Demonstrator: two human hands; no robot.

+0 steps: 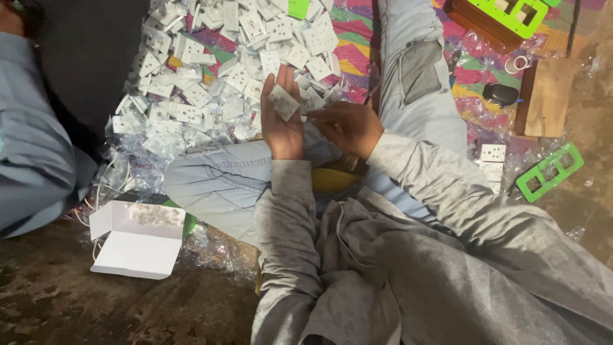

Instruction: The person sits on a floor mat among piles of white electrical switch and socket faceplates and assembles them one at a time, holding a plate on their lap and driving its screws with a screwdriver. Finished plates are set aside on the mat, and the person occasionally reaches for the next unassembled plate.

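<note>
Where both hands meet at frame centre: left hand (281,124) raised palm-up, fingers straight, cradling one small white socket plate (283,102), wrapped in clear film, against the fingertips. Long axis of plate tilted from upper left to lower right. Right hand (348,128) just beside, to the right, fingers curled toward the plate's lower edge; whether touching, cannot tell. Beyond the fingertips, toward upper left of frame: heap of white socket plates (211,70) on a patterned mat (354,61). Lower left: open white cardboard box (137,239) on the floor, small pale parts along its inner wall. Right edge: green plastic frame (549,171); upper right, another green frame (511,16).
</note>
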